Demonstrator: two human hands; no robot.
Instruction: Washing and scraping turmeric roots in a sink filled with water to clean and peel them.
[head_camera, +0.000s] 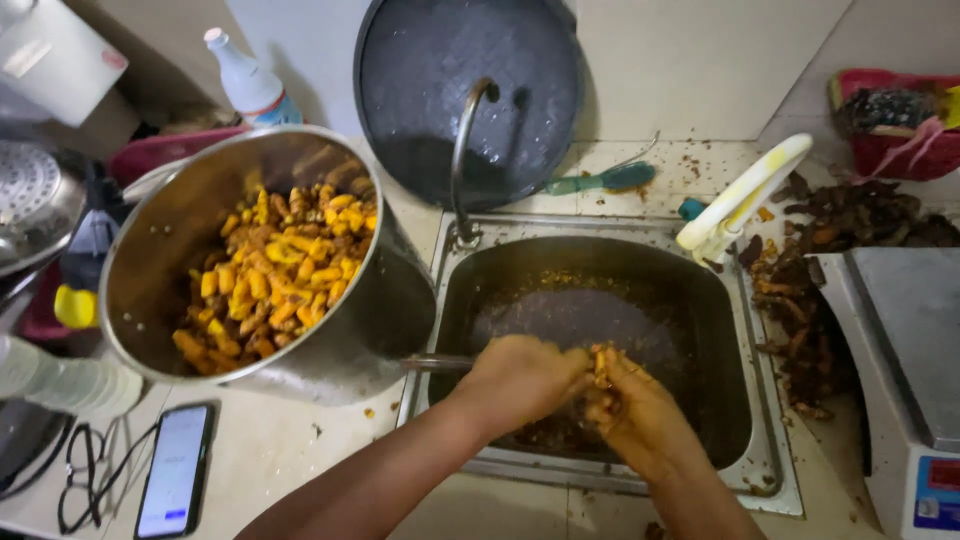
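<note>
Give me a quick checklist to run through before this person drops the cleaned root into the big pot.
1. Orange root held between left hand and right hand: ok.
2. Root fully clean: cannot tell, fingers cover it.
3. Steel pot within reach, beside the sink: ok.
4. Room in the pot above the yellow pieces: ok.
5. Phone clear of splashes: not ok, it lies just below the pot.
6. Peelings kept out of the pot: ok.
</note>
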